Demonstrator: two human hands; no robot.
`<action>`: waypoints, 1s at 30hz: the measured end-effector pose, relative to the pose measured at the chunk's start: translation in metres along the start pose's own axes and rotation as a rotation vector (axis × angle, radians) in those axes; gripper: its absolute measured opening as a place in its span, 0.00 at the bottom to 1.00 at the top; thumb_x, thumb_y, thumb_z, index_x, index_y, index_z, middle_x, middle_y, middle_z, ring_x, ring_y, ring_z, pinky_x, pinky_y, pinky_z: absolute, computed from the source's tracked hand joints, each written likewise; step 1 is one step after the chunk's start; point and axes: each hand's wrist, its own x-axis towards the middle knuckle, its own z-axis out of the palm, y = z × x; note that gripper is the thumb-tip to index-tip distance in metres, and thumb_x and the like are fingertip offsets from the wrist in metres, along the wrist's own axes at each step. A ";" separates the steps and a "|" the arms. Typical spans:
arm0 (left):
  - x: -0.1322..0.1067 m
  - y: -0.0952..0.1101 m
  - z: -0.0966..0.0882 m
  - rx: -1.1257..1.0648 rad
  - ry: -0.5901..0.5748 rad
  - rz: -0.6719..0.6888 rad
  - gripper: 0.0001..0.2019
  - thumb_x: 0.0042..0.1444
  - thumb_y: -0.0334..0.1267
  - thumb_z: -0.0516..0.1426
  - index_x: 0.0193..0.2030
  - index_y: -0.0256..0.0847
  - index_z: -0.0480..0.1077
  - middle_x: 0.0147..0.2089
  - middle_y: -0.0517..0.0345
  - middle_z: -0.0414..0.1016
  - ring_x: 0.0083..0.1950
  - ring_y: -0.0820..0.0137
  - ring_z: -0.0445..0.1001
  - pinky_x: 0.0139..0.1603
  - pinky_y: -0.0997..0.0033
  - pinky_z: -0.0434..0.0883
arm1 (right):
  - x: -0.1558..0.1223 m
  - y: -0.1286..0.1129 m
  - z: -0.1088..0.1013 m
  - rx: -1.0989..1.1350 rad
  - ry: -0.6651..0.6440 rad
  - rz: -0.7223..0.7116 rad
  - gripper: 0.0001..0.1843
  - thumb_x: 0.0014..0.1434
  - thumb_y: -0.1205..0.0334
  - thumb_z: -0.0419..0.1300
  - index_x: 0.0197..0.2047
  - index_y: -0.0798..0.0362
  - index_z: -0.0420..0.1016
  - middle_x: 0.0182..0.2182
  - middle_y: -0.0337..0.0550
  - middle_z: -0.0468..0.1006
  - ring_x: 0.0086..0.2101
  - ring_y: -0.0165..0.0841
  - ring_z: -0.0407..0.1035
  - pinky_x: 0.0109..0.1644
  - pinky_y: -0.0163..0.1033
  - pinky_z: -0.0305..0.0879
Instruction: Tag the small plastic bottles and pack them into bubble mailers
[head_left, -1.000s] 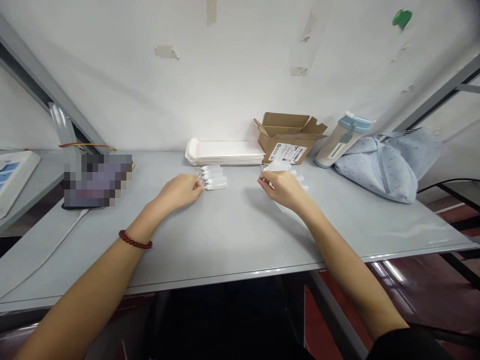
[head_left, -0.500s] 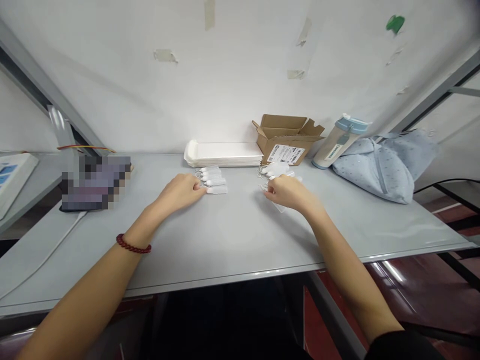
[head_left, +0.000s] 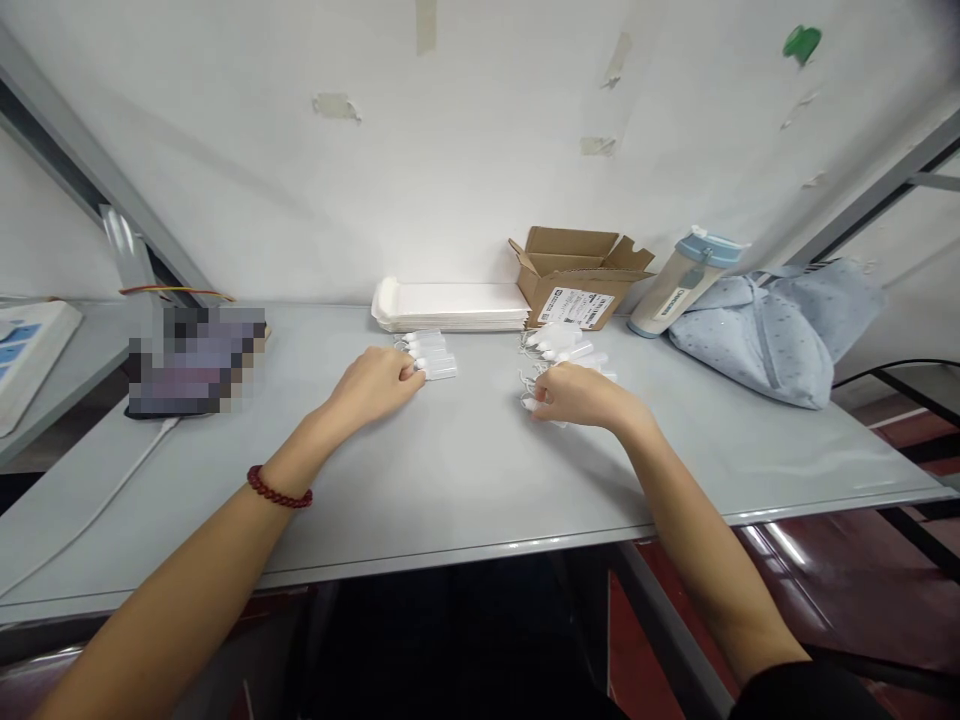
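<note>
Small translucent tubes with white pointed tips and thin white strings lie on the table in two groups. My left hand [head_left: 381, 385] is closed, its thumb and finger at the white tip of the nearest tube [head_left: 441, 368] in the neat left row. Just behind it the other tubes [head_left: 429, 340] of that row lie side by side. My right hand [head_left: 581, 392] is closed in a pinch at the white tip of a tube [head_left: 531, 404], whose body is mostly hidden under the hand. A looser pile of tubes [head_left: 561, 338] lies behind the right hand.
Against the wall are a stack of flat white sleeves [head_left: 457, 305] and an open cardboard box [head_left: 574, 290]. To the right stand a tilted bottle [head_left: 682, 285] and a pale blue cloth bag [head_left: 757, 340]. A phone [head_left: 199, 365] with a white cable [head_left: 97, 510] lies left.
The nearest tube in the left row now lies closer against the others. My right hand has shifted slightly down, uncovering more of the pile behind it. The view has moved a little.
</note>
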 end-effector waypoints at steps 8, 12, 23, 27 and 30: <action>-0.005 0.016 0.002 -0.148 -0.015 0.050 0.19 0.51 0.38 0.52 0.16 0.43 0.44 0.17 0.64 0.49 0.22 0.74 0.51 0.25 0.69 0.50 | 0.002 -0.008 0.005 0.315 0.274 -0.241 0.03 0.51 0.64 0.56 0.28 0.54 0.69 0.22 0.36 0.66 0.24 0.26 0.57 0.29 0.34 0.50; -0.008 0.024 0.004 -0.289 -0.046 0.045 0.15 0.54 0.43 0.53 0.20 0.41 0.60 0.21 0.63 0.62 0.24 0.74 0.60 0.27 0.71 0.58 | 0.004 -0.015 0.007 0.404 0.389 -0.332 0.04 0.52 0.65 0.56 0.28 0.55 0.70 0.27 0.39 0.68 0.29 0.28 0.61 0.35 0.34 0.54; -0.011 0.027 0.009 -0.539 -0.155 0.117 0.20 0.56 0.45 0.54 0.54 0.41 0.70 0.43 0.54 0.75 0.29 0.72 0.74 0.34 0.69 0.71 | 0.004 -0.027 0.013 0.514 0.298 -0.374 0.12 0.61 0.63 0.49 0.30 0.56 0.70 0.23 0.37 0.68 0.25 0.27 0.58 0.31 0.34 0.51; -0.011 0.029 0.009 -0.537 -0.159 0.087 0.14 0.56 0.43 0.54 0.42 0.38 0.75 0.35 0.55 0.76 0.29 0.71 0.74 0.33 0.70 0.71 | 0.005 -0.026 0.014 0.542 0.295 -0.382 0.14 0.63 0.62 0.47 0.29 0.55 0.69 0.24 0.37 0.68 0.26 0.27 0.60 0.32 0.34 0.51; -0.010 0.028 0.010 -0.563 -0.169 0.073 0.14 0.55 0.42 0.55 0.42 0.37 0.75 0.34 0.55 0.76 0.29 0.71 0.74 0.33 0.69 0.72 | 0.006 -0.024 0.015 0.564 0.305 -0.380 0.15 0.63 0.61 0.47 0.28 0.55 0.67 0.23 0.37 0.67 0.26 0.27 0.60 0.32 0.34 0.52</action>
